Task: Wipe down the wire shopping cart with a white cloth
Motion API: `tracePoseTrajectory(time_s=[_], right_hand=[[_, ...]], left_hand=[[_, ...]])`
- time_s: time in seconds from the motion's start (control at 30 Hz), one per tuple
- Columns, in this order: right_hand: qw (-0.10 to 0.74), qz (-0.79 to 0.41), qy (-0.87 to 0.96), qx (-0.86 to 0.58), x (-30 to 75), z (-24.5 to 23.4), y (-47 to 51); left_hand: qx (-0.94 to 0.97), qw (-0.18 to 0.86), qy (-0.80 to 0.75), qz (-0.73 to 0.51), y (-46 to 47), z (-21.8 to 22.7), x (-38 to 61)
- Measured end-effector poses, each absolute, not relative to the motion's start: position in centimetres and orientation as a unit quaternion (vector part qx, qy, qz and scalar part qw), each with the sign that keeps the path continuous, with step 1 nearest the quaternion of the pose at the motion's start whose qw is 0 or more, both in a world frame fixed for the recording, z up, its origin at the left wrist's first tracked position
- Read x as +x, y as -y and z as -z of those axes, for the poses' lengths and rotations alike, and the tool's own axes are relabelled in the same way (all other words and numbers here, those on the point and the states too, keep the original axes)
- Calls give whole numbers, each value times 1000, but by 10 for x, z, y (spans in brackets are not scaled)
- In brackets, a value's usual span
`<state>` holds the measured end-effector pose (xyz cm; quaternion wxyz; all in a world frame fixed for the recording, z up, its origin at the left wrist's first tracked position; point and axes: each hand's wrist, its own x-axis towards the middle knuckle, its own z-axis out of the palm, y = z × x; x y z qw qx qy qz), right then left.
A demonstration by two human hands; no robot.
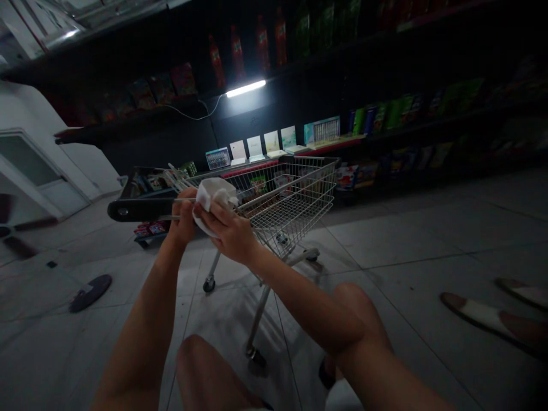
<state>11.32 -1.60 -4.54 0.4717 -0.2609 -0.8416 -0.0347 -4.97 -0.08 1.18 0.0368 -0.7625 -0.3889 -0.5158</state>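
Observation:
A white cloth point(213, 200) is bunched around the handle of a wire shopping cart point(291, 205). My right hand point(225, 228) presses over it and holds it against the bar. My left hand point(183, 220) is closed around the bar just beside the cloth, its fingers touching the cloth's edge. The black plastic handle grip point(137, 209) sticks out to the left of my hands. The part of the bar under the cloth is hidden. Assorted packaged goods lie inside the cart basket.
Dark shelves point(325, 137) with bottles and packets line the back wall under a lit tube lamp point(245, 88). A pair of sandals point(492, 317) lies on the tiled floor point(406, 240) at the right. A dark round mat point(91, 293) lies at the left, near a white door point(43, 177).

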Motion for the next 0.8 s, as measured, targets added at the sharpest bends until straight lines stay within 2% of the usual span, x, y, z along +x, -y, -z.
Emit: tracePoseTrajectory(time_s=[0.07,0.13,0.2,0.27,0.33,0.47,0.53,0.6,0.67,0.8], right_hand=[[460,11,850,-254,118,85,10],[450,-28,853,-263,122,135,4],[437,-68,848,-291,128,182,3],[434,-99,840,-309,133,209,5],[457,-108,830,-301,138,210,12],[491,-67,832,-248,133,160,20],[481,-56,838,-252,123,141,17],[476,-58,832,-279,112,147,12],[479,-68,819,-309,105,179,7],[454,-138,786,-396,110,291,3]], left_hand=[[-770,32,381,511,10,-12,-49],[-762,71,380,520,18,-3,-49],[-725,114,388,557,23,18,-46],[-657,106,401,630,25,44,-41],[-610,38,424,668,23,68,-33],[-624,-108,461,622,17,88,-18],[-631,-118,475,602,14,87,-16],[-636,-108,484,591,11,85,-17],[-641,-95,486,587,8,85,-20],[-636,-86,486,593,1,92,-24]])
